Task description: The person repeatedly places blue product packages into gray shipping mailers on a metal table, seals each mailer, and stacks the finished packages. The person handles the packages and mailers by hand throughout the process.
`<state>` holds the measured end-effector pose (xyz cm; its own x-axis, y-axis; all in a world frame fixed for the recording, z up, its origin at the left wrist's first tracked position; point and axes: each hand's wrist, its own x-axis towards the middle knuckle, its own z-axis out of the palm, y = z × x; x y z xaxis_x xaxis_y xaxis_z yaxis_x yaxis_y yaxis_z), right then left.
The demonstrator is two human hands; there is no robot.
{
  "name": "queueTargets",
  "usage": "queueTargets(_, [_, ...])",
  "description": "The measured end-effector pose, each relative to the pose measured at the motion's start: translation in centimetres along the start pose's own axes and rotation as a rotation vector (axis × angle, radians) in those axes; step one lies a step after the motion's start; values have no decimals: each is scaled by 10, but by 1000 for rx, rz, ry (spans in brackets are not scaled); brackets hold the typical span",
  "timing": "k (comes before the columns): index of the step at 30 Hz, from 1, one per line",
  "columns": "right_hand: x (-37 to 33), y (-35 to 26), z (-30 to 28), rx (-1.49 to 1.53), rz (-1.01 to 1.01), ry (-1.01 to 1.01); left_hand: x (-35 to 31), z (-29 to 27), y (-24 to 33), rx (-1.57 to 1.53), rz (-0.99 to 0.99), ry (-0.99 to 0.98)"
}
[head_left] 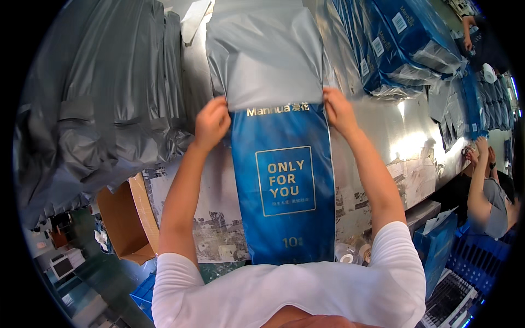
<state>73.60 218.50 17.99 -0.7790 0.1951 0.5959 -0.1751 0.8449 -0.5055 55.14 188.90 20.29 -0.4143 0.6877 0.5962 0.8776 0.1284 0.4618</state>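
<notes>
A long blue package (284, 131) with pale printing and a thin square frame lies lengthwise in front of me, its near end against my white shirt. Over its far part sits a grey plastic mailing bag (268, 60), its open edge crossing the package. My left hand (212, 123) is closed on the left corner of that edge. At the right corner, my right hand (340, 113) pinches the bag's rim between thumb and fingers. Both arms reach forward on either side of the package. How far the package extends inside the bag is hidden.
Stacks of filled grey bags (120, 76) rise on the left, above an open cardboard box (128, 218). More blue packages (404, 38) in clear wrap are piled far right on the metal table (377, 126). Co-workers (484, 186) stand along the right. Tape rolls (345, 252) lie near my right elbow.
</notes>
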Motion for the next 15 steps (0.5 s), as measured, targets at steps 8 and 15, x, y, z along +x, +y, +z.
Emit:
queueTargets(8, [-9, 8, 34, -338, 668, -400, -10, 33, -6, 411, -836, -550])
queueTargets(15, [-92, -88, -39, -308, 536, -1117, -114, -31, 89, 68, -712, -916])
